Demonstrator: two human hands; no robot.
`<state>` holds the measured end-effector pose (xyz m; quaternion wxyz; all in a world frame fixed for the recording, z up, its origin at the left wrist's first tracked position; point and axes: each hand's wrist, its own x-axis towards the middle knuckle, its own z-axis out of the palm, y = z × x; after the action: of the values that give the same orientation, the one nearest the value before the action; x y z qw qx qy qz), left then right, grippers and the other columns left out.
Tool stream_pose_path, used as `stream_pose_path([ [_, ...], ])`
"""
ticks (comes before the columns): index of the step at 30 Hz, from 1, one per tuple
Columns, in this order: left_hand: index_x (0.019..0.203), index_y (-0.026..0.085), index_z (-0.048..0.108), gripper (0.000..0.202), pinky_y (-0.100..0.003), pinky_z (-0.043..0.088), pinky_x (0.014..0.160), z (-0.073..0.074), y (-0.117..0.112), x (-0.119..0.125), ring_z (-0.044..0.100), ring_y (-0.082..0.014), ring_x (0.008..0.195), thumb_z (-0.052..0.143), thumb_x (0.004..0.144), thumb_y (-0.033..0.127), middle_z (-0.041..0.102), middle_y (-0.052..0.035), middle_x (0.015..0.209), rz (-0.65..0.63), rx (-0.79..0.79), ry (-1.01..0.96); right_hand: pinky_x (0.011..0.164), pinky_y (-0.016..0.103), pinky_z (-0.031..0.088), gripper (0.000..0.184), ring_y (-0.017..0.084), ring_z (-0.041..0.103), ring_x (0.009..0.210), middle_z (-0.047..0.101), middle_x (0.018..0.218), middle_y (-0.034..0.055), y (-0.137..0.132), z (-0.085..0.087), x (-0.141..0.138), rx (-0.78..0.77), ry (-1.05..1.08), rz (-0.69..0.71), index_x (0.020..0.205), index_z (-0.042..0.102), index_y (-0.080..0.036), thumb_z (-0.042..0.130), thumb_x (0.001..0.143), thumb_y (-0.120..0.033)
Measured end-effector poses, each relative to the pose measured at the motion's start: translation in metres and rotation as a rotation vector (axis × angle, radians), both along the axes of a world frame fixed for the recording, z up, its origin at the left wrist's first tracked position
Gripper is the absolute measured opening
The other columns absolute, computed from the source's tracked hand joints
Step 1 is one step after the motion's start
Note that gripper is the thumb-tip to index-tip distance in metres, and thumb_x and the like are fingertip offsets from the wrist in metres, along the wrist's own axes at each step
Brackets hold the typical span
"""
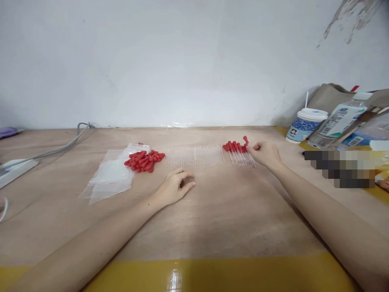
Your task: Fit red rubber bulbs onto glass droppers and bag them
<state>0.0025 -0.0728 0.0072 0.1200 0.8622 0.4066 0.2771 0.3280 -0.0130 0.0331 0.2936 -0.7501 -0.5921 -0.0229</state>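
Observation:
My right hand (266,153) pinches a red rubber dropper bulb (246,140) at the right end of a group of red-topped droppers (238,153). Whether that bulb sits on a glass tube is hidden by the fingertips. My left hand (176,187) rests on the table, thumb and fingers apart, with nothing in it. Just beyond it lies a row of clear, thin dropper tubes (194,156), side by side. A pile of loose red bulbs (144,160) is to the left of the row, partly over clear plastic bags (111,172).
A paper cup with a straw (305,125) and a plastic bottle (340,117) stand at the back right, by a grey-brown bag (331,97). Grey cables (60,149) and a white power strip (16,172) are at left. Yellow tape (194,275) covers the table's near edge.

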Motion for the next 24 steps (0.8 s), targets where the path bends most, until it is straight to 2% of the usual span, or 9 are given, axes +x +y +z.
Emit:
stream_pose_path([
  [6, 0.092, 0.016, 0.064, 0.02, -0.027, 0.046, 0.064, 0.0, 0.001, 0.0, 0.053, -0.0123, 0.066, 0.053, 0.082, 0.029, 0.058, -0.0054, 0.084, -0.024, -0.009, -0.001, 0.052, 0.026, 0.033, 0.028, 0.02, 0.057, 0.062, 0.062, 0.063, 0.0072, 0.007, -0.023, 0.005, -0.113, -0.058, -0.056, 0.063, 0.06, -0.019, 0.049, 0.072, -0.043],
  [10, 0.091, 0.016, 0.064, 0.02, -0.027, 0.046, 0.064, 0.0, 0.001, 0.0, 0.053, -0.0121, 0.065, 0.052, 0.083, 0.03, 0.059, -0.0054, 0.085, -0.032, -0.004, -0.005, 0.054, 0.027, 0.035, 0.029, 0.022, 0.058, 0.066, 0.063, 0.066, 0.0084, 0.007, -0.024, 0.003, -0.132, -0.055, -0.06, 0.063, 0.061, -0.019, 0.051, 0.071, -0.045],
  [14, 0.091, 0.016, 0.064, 0.02, -0.027, 0.046, 0.064, 0.0, 0.0, 0.0, 0.053, -0.0126, 0.066, 0.053, 0.082, 0.029, 0.059, -0.0057, 0.084, -0.032, -0.003, -0.011, 0.055, 0.028, 0.035, 0.031, 0.022, 0.058, 0.066, 0.063, 0.066, 0.0084, 0.003, -0.02, -0.001, -0.081, -0.055, -0.063, 0.065, 0.06, -0.019, 0.05, 0.073, -0.047],
  [19, 0.091, 0.016, 0.064, 0.019, -0.027, 0.046, 0.064, -0.001, 0.001, 0.0, 0.054, -0.0133, 0.068, 0.053, 0.083, 0.028, 0.058, -0.0057, 0.084, -0.038, -0.005, -0.019, 0.059, 0.029, 0.037, 0.029, 0.021, 0.058, 0.07, 0.064, 0.074, 0.0064, -0.006, -0.012, -0.029, -0.025, -0.071, 0.077, 0.074, 0.063, -0.02, 0.05, 0.075, -0.045],
  [22, 0.091, 0.016, 0.064, 0.018, -0.027, 0.046, 0.064, -0.001, 0.001, 0.0, 0.054, -0.013, 0.067, 0.053, 0.083, 0.028, 0.058, -0.0054, 0.084, -0.038, 0.0, -0.025, 0.064, 0.033, 0.038, 0.028, 0.022, 0.057, 0.072, 0.063, 0.07, 0.0059, -0.006, -0.007, -0.054, -0.069, -0.144, 0.158, 0.07, 0.064, -0.021, 0.046, 0.078, -0.041],
  [24, 0.091, 0.016, 0.064, 0.018, -0.027, 0.046, 0.064, -0.001, 0.001, 0.0, 0.054, -0.013, 0.068, 0.053, 0.083, 0.028, 0.059, -0.0053, 0.084, -0.04, 0.0, -0.023, 0.068, 0.036, 0.039, 0.03, 0.024, 0.057, 0.075, 0.062, 0.069, 0.0079, -0.001, -0.004, -0.068, -0.12, -0.185, 0.158, 0.068, 0.064, -0.019, 0.043, 0.08, -0.037],
])
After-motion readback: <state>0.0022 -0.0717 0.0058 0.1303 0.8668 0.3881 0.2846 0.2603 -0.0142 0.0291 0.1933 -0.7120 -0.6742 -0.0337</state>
